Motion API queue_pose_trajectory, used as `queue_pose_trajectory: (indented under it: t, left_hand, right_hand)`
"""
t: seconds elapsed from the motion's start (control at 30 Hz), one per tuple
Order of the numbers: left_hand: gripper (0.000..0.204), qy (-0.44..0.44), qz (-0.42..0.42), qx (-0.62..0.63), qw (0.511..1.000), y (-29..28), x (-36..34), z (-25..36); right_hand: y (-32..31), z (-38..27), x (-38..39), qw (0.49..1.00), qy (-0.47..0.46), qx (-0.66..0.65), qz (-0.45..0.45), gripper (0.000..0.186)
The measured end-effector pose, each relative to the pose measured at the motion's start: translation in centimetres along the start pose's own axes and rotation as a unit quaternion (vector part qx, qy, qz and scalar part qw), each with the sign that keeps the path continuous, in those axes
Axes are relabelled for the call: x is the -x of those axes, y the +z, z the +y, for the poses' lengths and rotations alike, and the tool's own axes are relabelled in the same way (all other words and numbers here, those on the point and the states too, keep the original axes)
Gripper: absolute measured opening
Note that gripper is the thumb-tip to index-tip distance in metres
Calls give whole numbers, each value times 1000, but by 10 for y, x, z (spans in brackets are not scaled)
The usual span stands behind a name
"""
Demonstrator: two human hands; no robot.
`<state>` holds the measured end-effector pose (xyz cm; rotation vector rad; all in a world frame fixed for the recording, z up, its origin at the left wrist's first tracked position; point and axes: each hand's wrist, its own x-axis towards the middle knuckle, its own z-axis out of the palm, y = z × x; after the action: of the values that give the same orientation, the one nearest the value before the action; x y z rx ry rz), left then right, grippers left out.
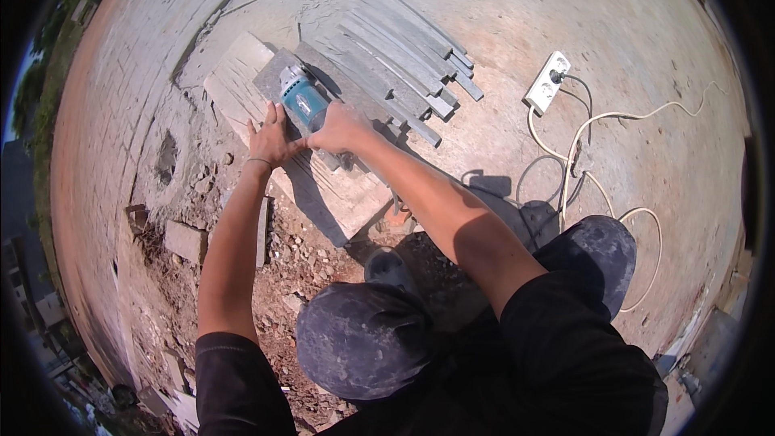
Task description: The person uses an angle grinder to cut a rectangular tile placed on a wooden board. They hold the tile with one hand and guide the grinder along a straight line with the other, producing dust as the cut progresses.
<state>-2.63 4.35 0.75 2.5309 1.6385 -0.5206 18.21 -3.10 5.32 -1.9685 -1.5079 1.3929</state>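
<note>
My right hand (339,127) is closed around the body of a teal angle grinder (303,98), which lies over a dark grey flat piece (270,73) on a pale, scored board (240,73). My left hand (274,133) is just left of the grinder, fingers spread and slightly bent on the pieces beneath, thumb reaching toward my right hand. Whether it grips an edge is hard to tell. Several long grey cut strips (404,48) lie side by side to the right of the board. The grinder's underside is hidden by my right hand and forearm.
A white power strip (547,81) with a dark plug and looping cables (613,115) lies on the concrete at right. Broken blocks (186,241) and rubble (282,262) lie at lower left, beside a crack and pit (165,153). My knees and shoe (386,266) occupy the near ground.
</note>
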Motion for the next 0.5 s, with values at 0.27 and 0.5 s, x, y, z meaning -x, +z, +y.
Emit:
queue_pose_trajectory:
  t: [0.27, 0.5]
  left_hand:
    - [129, -4, -8, -3, 1000, -2, 0, 2]
    - [136, -6, -16, 0, 1000, -10, 3, 7]
  right_hand:
    - [2, 6, 8, 1000, 8, 4, -1, 90]
    - [12, 17, 8, 1000, -3, 7, 27, 77]
